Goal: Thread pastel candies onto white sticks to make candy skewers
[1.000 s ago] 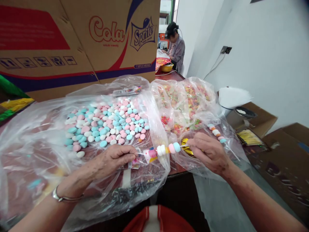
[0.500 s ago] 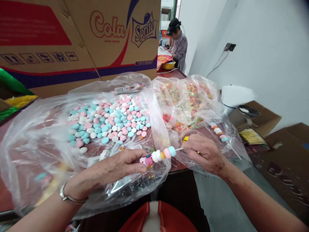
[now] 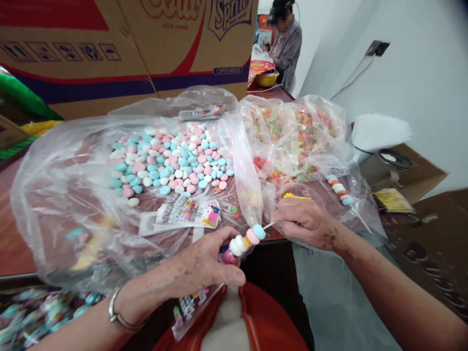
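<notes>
Left hand (image 3: 210,263): holds a clear printed wrapper (image 3: 192,307) near the front edge of the bench (image 3: 16,248). Fingers curled around the wrapper, thumb extended along the near side. Below the hand, outside the front edge: lower part of the wrapper.

Right hand (image 3: 305,222): at the front edge, right of centre. Thumb and forefinger pinched narrow on the bare end of a white stick (image 3: 269,225); remaining fingers folded in.

Between the hands, tilted at the front edge: candy skewer (image 3: 246,240). Order from the right hand: blue, pink, orange, white, white. Lower end inside the wrapper, partly hidden by the left hand; cannot tell the pieces there.

Behind the left hand, set back from the front edge: printed packets (image 3: 190,212), overlapping. Further toward the far edge: loose candies (image 3: 171,163) in pink, blue and white, on clear plastic (image 3: 66,165).

Just behind the right hand: yellow strips (image 3: 294,195), partly covered. Toward the right edge: second skewer (image 3: 339,189), flat on plastic. Behind it: bagged gummies (image 3: 305,131). Along the far edge, left side: large carton (image 3: 127,63).
</notes>
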The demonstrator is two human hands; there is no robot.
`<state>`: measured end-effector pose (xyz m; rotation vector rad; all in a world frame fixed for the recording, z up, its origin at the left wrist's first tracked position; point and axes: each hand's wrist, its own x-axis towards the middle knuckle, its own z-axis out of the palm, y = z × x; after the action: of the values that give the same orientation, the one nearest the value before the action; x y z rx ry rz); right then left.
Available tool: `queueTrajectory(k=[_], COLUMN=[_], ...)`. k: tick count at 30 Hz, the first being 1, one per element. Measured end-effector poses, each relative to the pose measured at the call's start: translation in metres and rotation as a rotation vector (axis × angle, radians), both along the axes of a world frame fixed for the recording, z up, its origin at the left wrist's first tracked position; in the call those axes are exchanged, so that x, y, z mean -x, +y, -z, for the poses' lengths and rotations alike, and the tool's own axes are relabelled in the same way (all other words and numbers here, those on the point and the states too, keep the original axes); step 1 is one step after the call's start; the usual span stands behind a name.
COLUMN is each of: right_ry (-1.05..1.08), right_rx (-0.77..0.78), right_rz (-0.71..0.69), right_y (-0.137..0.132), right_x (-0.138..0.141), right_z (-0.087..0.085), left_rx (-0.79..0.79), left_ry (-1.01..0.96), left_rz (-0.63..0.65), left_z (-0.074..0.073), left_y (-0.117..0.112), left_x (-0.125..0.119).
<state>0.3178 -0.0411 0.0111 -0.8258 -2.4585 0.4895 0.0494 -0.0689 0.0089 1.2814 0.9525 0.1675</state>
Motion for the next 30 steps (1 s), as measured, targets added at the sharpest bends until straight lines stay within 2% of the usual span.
queueTrajectory(k=[3, 6, 9, 11, 13, 15, 18, 22, 25, 28, 30], right_ry=[-0.05, -0.093, -0.088, -0.045, -0.011, -0.011, -0.033, -0.118, -0.143, -0.098, -0.122], right_rx=[0.0, -0.042, -0.054, 0.022, 0.121, 0.188, 0.232, 0.309, 0.295, 0.194, 0.117], right_rz=[-0.015, -0.035, -0.1, -0.131, -0.096, -0.008, 0.115, 0.164, 0.096, -0.059, -0.066], right_y=[-0.002, -0.004, -0.009, -0.013, -0.015, -0.014, -0.011, -0.01, -0.011, -0.013, -0.015], right_x=[0.0, 0.002, 0.007, 0.011, 0.012, 0.011, 0.007, 0.007, 0.008, 0.006, 0.005], right_z=[0.001, 0.004, 0.003, 0.001, 0.0, -0.001, -0.001, -0.002, -0.004, -0.006, -0.005], left_rx=[0.051, 0.01, -0.138, -0.275, -0.382, -0.423, -0.41, -0.386, -0.364, -0.315, -0.335], left_ry=[0.108, 0.15, 0.198, 0.208, 0.194, 0.189, 0.22, 0.204, 0.139, 0.098, 0.077], left_rz=[0.017, 0.003, 0.008, 0.02, 0.057, 0.109, 0.177, 0.211, 0.146, 0.079, 0.089], left_z=[-0.001, 0.0, 0.003, 0.007, 0.011, 0.012, 0.008, 0.006, 0.014, 0.022, 0.025], left_y=[-0.009, -0.012, -0.011, -0.011, -0.012, -0.013, -0.012, -0.006, -0.002, 0.001, 0.001], left_x=[-0.001, -0.005, -0.007, -0.008, -0.008, -0.008, -0.008, -0.009, -0.009, -0.01, -0.011])
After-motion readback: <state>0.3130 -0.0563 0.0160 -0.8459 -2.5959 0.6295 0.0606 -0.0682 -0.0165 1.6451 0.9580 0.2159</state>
